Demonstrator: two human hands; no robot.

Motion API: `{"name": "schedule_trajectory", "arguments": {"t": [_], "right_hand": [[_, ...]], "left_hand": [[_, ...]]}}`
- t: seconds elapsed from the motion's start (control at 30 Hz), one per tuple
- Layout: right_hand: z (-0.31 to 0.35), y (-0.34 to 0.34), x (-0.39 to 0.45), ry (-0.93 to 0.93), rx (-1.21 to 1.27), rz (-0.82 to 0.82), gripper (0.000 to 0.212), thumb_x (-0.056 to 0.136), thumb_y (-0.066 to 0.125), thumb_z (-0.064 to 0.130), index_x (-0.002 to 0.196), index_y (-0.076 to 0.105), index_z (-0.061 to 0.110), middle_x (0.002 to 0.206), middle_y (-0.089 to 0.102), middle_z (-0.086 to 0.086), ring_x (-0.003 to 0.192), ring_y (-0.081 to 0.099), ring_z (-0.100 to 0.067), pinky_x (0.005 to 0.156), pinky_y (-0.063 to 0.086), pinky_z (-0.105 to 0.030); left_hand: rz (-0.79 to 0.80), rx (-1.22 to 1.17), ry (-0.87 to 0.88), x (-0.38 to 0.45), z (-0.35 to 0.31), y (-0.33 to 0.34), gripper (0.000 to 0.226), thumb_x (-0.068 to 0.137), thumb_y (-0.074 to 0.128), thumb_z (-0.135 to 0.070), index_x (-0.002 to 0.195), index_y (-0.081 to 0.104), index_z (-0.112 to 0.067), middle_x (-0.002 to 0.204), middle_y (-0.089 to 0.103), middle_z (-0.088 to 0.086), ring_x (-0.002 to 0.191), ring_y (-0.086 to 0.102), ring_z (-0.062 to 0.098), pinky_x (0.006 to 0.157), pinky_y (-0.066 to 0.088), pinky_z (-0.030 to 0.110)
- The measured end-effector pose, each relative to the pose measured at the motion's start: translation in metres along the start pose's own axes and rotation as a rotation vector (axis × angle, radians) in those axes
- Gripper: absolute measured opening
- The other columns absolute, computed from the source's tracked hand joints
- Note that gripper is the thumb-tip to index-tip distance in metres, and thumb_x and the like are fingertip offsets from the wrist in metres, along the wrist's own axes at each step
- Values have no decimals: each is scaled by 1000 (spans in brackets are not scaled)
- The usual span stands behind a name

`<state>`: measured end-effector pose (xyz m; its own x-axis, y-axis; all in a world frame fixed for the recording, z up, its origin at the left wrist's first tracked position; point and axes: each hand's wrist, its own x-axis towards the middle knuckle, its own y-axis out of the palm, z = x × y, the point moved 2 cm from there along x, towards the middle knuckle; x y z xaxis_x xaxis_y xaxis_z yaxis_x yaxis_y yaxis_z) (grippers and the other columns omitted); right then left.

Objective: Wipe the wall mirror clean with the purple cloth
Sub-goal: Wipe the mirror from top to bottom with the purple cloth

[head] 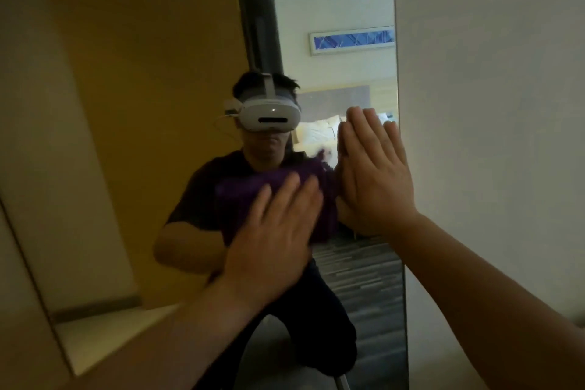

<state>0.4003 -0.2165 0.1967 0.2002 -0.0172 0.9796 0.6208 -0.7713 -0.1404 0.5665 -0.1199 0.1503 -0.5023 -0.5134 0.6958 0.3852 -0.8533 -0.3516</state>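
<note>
The wall mirror (pixel 332 3) fills the middle of the view, and its right edge runs down beside a white wall. My left hand (pixel 272 231) lies flat with its fingers spread, pressing the purple cloth (pixel 240 196) against the glass at chest height of my reflection. The cloth is bunched, and part of it sticks out above and to the right of my fingers. My right hand (pixel 376 180) rests flat on the glass just right of the cloth, near the mirror's right edge. It holds nothing, and its reflection meets it palm to palm.
A plain white wall (pixel 490 104) borders the mirror on the right. The glass reflects a person wearing a white headset, a bed, a framed blue picture (pixel 351 38) and striped carpet. A beige surface (pixel 19 294) lies at the lower left.
</note>
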Motion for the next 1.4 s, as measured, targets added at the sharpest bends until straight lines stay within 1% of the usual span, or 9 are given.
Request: {"name": "schedule_trajectory", "arguments": {"t": [0.1, 0.23, 0.37, 0.5, 0.6, 0.77, 1.0, 1.23, 1.4], "right_hand": [[0, 0, -1, -8, -20, -10, 51, 107, 24, 28, 148, 40, 1, 157, 33, -19, 149, 24, -35, 122, 17, -54], [0, -2, 0, -24, -28, 3, 51, 107, 25, 27, 147, 40, 0, 157, 34, -20, 148, 25, -36, 121, 20, -55], [-17, -17, 6, 48, 43, 18, 52, 107, 18, 36, 153, 28, 12, 162, 23, -11, 152, 15, -28, 123, 13, -52], [-82, -38, 21, 423, 76, -30, 61, 103, 20, 41, 155, 26, 8, 163, 18, -13, 152, 13, -27, 123, 9, -49], [-127, -38, 25, 534, 2, 109, 73, 98, 11, 55, 157, 18, 12, 166, 12, -12, 153, 6, -26, 124, 6, -51], [-124, -22, 45, 349, -101, 144, 71, 101, 15, 57, 157, 18, 13, 165, 12, -14, 153, 6, -31, 123, 4, -52], [-113, -8, 58, 133, -115, 57, 64, 105, 9, 50, 156, 26, 15, 165, 15, -10, 153, 7, -32, 122, 8, -54], [-121, -2, 54, 94, -95, -15, 56, 106, 33, 41, 155, 28, 15, 164, 15, -10, 153, 8, -30, 123, 9, -54], [-121, -4, 49, 99, -94, -44, 55, 106, 24, 41, 152, 35, 13, 162, 25, -12, 152, 16, -30, 123, 11, -51]], "left_hand": [[101, -1, 95, -66, -49, 28, 81, 82, 46, -40, 154, 22, -10, 162, 16, 10, 149, 11, 32, 117, 10, 51], [171, -32, 24, -83, -60, 33, 100, 71, 70, -47, 153, 24, -11, 162, 14, 9, 148, 16, 31, 118, 10, 50], [161, -67, 48, -76, -54, 26, 101, 71, 72, -47, 152, 25, -11, 161, 20, 10, 149, 11, 31, 117, 14, 52], [-36, -111, -198, 18, -9, -14, 79, 88, 54, -40, 152, 19, -10, 160, 21, 11, 149, 14, 31, 118, 11, 52], [-141, -84, -370, 121, 47, -47, 67, 97, 44, -40, 153, 21, -11, 161, 18, 11, 148, 15, 31, 118, 10, 51], [-217, 6, -436, 216, 97, -74, 66, 100, 39, -42, 154, 18, -11, 162, 17, 11, 149, 14, 31, 118, 10, 50], [-271, 42, -408, 221, 93, -71, 64, 99, 39, -41, 152, 24, -8, 159, 26, 14, 146, 23, 33, 116, 19, 51], [-139, -27, -76, 153, -17, -33, 66, 98, 33, -41, 152, 23, -5, 159, 22, 17, 147, 18, 37, 117, 17, 55], [-62, -71, -28, 79, -84, 10, 67, 92, 39, -36, 151, 28, -8, 159, 26, 14, 146, 21, 35, 118, 12, 53]]}}
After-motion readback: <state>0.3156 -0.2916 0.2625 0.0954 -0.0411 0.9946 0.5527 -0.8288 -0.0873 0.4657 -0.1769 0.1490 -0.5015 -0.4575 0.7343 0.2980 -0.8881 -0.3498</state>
